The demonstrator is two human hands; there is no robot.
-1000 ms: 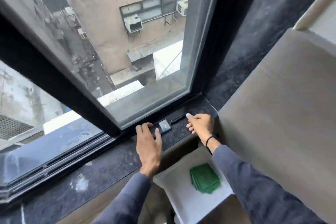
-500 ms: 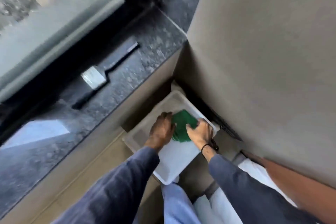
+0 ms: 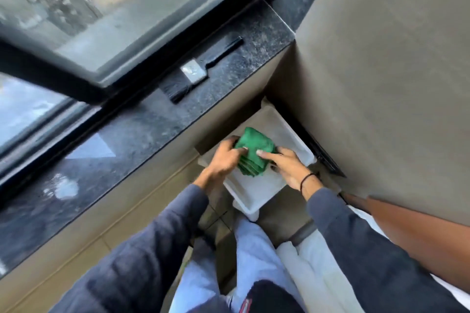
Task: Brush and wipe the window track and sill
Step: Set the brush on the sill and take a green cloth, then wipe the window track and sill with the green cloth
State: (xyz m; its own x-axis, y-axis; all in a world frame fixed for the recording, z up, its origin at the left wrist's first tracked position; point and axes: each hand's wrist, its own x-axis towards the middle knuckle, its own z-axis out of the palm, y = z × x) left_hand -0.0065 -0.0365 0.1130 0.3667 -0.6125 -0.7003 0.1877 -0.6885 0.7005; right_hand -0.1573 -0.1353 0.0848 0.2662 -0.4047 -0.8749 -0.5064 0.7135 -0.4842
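Observation:
A folded green cloth [image 3: 254,150] is held just above a white tray [image 3: 256,190] below the sill. My left hand [image 3: 223,157] grips its left side and my right hand [image 3: 284,162] grips its right side. A black brush [image 3: 195,71] with a silver ferrule lies on the dark granite sill [image 3: 142,132], close to the window track [image 3: 119,101], with no hand on it. The black window frame and glass stand behind the sill.
A beige wall panel [image 3: 381,71] rises at the right, close to the tray. My legs in light trousers [image 3: 254,256] are below the tray. Part of a brown surface [image 3: 419,236] shows at lower right.
Both hands left the brush on the sill, dropped down to the tray and took hold of the green cloth. The cloth is now lifted slightly and the view has tilted down.

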